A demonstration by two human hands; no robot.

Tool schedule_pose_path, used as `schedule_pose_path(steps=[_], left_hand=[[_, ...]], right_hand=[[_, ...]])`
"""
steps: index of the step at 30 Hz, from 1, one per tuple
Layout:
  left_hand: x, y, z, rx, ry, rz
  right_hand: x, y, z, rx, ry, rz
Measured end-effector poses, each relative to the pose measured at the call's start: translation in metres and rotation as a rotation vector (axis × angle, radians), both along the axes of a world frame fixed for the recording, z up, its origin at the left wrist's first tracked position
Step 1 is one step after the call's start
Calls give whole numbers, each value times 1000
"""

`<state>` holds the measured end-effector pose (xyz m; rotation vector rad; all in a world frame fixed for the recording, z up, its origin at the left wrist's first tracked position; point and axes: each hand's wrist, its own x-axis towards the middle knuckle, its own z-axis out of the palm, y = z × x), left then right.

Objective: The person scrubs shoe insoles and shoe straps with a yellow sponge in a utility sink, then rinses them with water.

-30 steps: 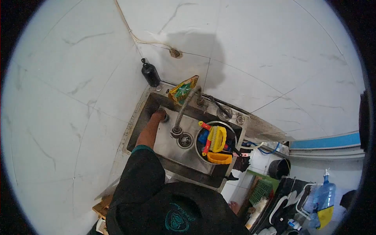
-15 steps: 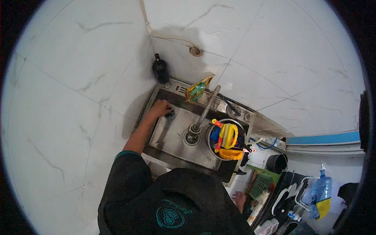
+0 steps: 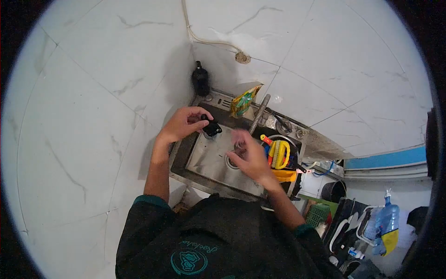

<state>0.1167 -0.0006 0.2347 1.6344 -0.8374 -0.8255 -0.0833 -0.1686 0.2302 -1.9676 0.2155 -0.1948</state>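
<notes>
My left hand (image 3: 186, 123) is over the left part of the sink (image 3: 204, 165), thumb and fingers closed on a small black object (image 3: 213, 129). A clear part shows just beneath that black object; its exact kind is hard to make out. Over the drain, my right hand (image 3: 253, 160) is raised with thumb and fingers apart, its fingertips blurred and nothing visible in them. Behind it rises the ribbed metal faucet hose (image 3: 261, 109). The hand partly covers the drain and the tub on the right.
A tub on the sink's right side holds a yellow brush (image 3: 280, 155) and other tools. Along the back ledge stand a black bottle (image 3: 200, 80) and a yellow-green pouch (image 3: 244, 101). A blue water bottle (image 3: 387, 216) and a black bucket (image 3: 333, 191) are at the lower right.
My right hand has come into view over the drain. My left hand has lifted the black object, which now shows more clearly. The camera view has shifted slightly.
</notes>
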Motion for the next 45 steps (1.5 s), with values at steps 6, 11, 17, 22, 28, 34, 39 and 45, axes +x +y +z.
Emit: schedule_pose_path(steps=[6,11,17,22,28,34,39,45], left_hand=[[-29,16,4,-167,85,176],[-58,26,-95,-253,569,617],[-116,-3,-214,-400,1342,695],[-156,-25,-247,-516,1452,456],[-174,-55,-283,-414,1063,509],[-158,-68,-269,-288,1208,535],[-142,-72,-226,-151,1204,584],[-137,-77,-256,-129,1260,559]], right_hand=[[73,42,-88,-168,-303,-133],[49,59,-73,444,94,-196],[8,73,-139,-98,-47,14],[-7,64,-171,-244,125,-234],[-21,75,-226,33,386,-103],[14,69,-250,377,387,-373],[21,46,-258,698,374,-525],[32,33,-291,1402,126,-810]])
